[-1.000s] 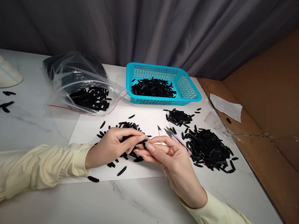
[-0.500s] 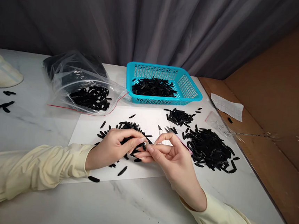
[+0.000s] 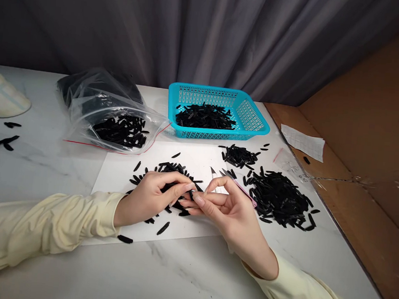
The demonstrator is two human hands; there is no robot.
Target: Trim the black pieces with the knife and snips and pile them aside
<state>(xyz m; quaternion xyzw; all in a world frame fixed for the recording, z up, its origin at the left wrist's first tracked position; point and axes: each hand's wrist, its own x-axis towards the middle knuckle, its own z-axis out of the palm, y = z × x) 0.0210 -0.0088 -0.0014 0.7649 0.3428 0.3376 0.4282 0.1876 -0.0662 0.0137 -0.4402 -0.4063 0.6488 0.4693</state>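
My left hand [image 3: 154,196] is closed, its thumb and index finger pinching a small elongated black piece [image 3: 191,195]. Against the same piece press the thumb and lower fingers of my right hand [image 3: 230,215], while its index finger arches above. Most of the piece is hidden by fingertips. Beneath both hands, a pile of similar black pieces [image 3: 174,168] is spread over a white sheet [image 3: 199,156]. To the right of my right hand, a large heap of black pieces [image 3: 281,198] lies on the table, with a smaller heap [image 3: 240,156] behind.
A blue perforated basket [image 3: 218,135] holding black pieces stands at the back. Left of it lies an opened zip bag [image 3: 80,111] with more pieces. Pink-handled scissors [image 3: 243,190] rest beside the right heap. A paper slip [image 3: 303,142] lies on cardboard at right.
My right hand and wrist have shifted very slightly at the fingertips around the piece. My left hand stays in place, and the surrounding things are unmoved.
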